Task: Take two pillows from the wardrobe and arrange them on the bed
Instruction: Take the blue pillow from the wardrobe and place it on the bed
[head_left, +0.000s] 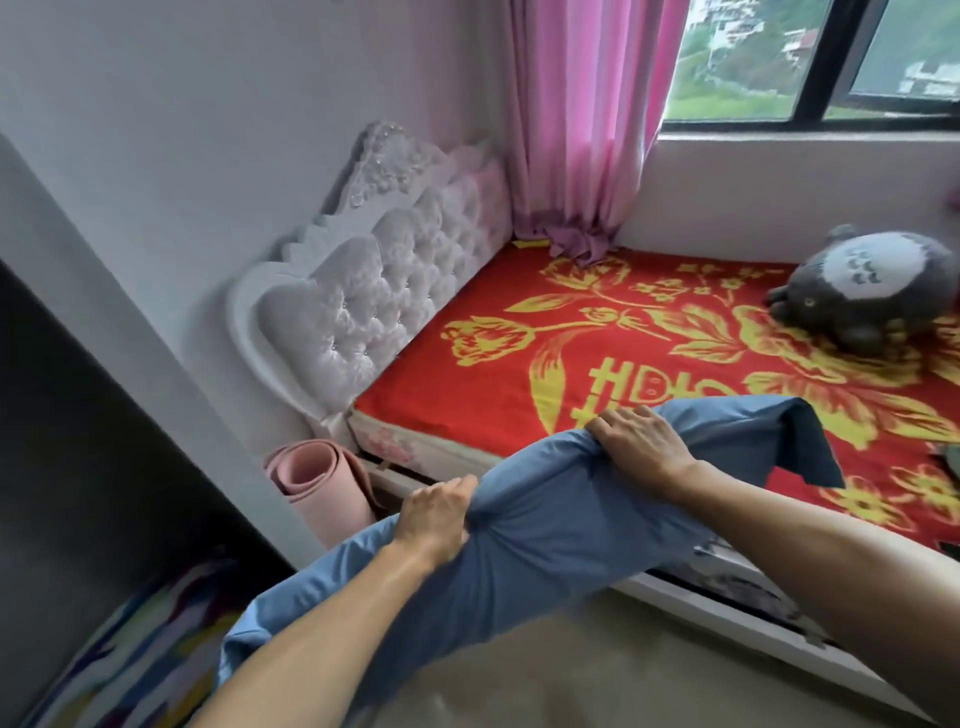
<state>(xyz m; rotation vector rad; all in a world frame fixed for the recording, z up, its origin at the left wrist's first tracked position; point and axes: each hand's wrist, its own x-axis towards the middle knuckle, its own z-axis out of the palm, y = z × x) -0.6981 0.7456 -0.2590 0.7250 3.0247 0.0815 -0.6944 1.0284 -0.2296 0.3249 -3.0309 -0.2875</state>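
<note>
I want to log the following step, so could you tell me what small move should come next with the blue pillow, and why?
Probably carry the blue pillow forward and lay it by the headboard. Both the left hand and right hand grip it above the bed's near edge, not yet resting on it.

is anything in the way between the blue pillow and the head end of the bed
Nothing visible blocks it. The blue pillow, gripped by the left hand and right hand, is at the bed's near edge, and the red cover by the headboard is bare. The plush toy lies far off, near the window.
</note>
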